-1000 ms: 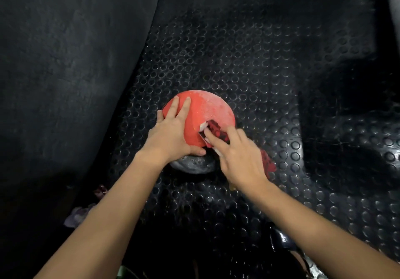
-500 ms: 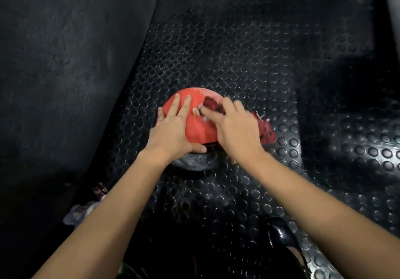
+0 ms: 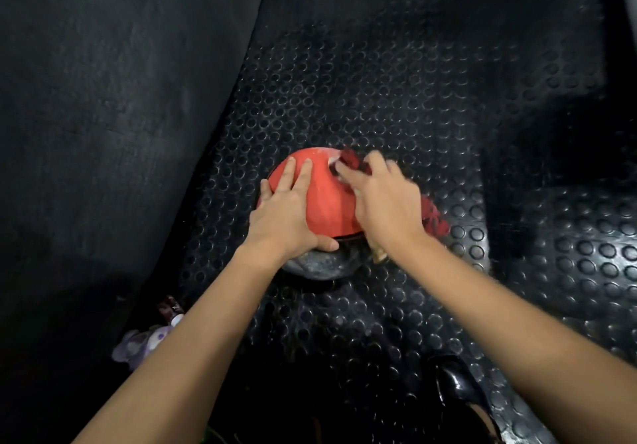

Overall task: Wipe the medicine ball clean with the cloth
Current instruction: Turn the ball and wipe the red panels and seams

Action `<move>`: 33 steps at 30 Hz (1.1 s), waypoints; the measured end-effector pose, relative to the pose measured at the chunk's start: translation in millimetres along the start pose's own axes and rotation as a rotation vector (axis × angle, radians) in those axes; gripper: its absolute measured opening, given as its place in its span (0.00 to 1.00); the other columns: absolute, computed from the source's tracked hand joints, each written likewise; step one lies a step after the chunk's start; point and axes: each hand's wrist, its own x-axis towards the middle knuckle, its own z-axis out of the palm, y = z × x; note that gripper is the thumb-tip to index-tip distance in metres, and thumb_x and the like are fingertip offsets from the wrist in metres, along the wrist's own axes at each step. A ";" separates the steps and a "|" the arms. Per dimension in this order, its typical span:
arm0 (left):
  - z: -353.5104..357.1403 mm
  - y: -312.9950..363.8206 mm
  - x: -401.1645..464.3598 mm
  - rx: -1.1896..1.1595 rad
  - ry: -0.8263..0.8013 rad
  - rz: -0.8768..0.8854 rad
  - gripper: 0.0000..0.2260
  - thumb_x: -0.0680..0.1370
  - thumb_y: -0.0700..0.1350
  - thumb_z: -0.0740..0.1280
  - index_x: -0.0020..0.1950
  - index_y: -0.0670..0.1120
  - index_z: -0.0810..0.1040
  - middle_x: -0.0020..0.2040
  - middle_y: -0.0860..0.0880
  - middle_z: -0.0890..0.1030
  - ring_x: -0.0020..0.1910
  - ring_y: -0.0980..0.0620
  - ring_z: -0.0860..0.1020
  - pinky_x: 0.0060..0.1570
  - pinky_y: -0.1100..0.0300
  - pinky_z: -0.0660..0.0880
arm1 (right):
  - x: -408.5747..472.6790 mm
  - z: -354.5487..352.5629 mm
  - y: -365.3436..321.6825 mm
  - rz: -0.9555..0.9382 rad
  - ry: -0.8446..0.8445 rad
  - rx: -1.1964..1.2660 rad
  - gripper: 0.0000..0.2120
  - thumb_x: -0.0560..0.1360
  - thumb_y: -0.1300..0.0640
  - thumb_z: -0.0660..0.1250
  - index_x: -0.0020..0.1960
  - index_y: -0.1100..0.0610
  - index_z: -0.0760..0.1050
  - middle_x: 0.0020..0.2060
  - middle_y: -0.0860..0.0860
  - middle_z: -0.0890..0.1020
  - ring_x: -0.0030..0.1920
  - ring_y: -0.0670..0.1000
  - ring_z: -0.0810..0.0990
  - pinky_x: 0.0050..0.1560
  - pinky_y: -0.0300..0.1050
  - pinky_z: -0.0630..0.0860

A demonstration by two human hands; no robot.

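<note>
1. Nearest the camera, at the bottom right, a glossy black shoe [image 3: 458, 388] stood on the studded rubber mat [image 3: 379, 92]; a small purple plush toy [image 3: 144, 342] lay at the lower left, well apart from the work. I saw no change in either across the last second.
2. Medicine ball [image 3: 324, 202]: it sat on the mat at mid-frame, its red panel up and a grey panel toward me. It had kept its place throughout.
3. My left hand [image 3: 286, 216] stayed flat on the ball's left side, fingers straight and slightly apart, thumb hooked under the near edge of the red panel. I judged it the steadying hand.
4. My right hand [image 3: 386, 198] had travelled from the ball's near right face up toward its far crown. Its fingers were bent and pressed the red cloth [image 3: 436, 217] onto the ball; the hand was motion-blurred, so I could not tell the exact grip.
5. The cloth had moved with that hand: one corner showed beyond the fingertips, the rest trailed off the right side.
6. Farthest, a pale film remained near the crown; I judged the wiping underway, not finished.
</note>
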 end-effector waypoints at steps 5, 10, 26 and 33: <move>2.5 -3.4 -2.4 -0.032 0.009 0.002 0.59 0.62 0.58 0.78 0.77 0.57 0.37 0.77 0.58 0.37 0.77 0.40 0.42 0.68 0.37 0.60 | -20.5 4.7 16.6 -0.078 0.017 0.027 0.19 0.78 0.57 0.60 0.67 0.43 0.71 0.49 0.53 0.74 0.47 0.54 0.74 0.34 0.45 0.71; 0.5 -5.0 0.5 -0.023 0.009 -0.002 0.59 0.62 0.59 0.78 0.77 0.56 0.37 0.78 0.57 0.37 0.77 0.39 0.43 0.69 0.38 0.59 | -23.4 10.8 8.1 0.114 0.053 0.153 0.20 0.78 0.59 0.60 0.68 0.44 0.70 0.52 0.52 0.72 0.50 0.54 0.72 0.38 0.46 0.71; 1.3 -4.4 1.7 -0.046 0.046 0.001 0.59 0.62 0.60 0.78 0.78 0.55 0.38 0.78 0.56 0.39 0.76 0.37 0.43 0.69 0.38 0.58 | -41.5 19.7 11.9 0.090 0.089 0.130 0.24 0.75 0.63 0.64 0.67 0.45 0.72 0.49 0.55 0.74 0.45 0.55 0.73 0.35 0.48 0.74; 2.2 -4.5 -0.1 -0.061 0.039 -0.006 0.59 0.62 0.60 0.78 0.78 0.56 0.38 0.78 0.56 0.38 0.76 0.38 0.43 0.69 0.37 0.58 | -61.2 27.1 9.7 -0.034 0.119 0.100 0.25 0.71 0.64 0.69 0.65 0.47 0.74 0.46 0.54 0.75 0.41 0.55 0.73 0.31 0.45 0.73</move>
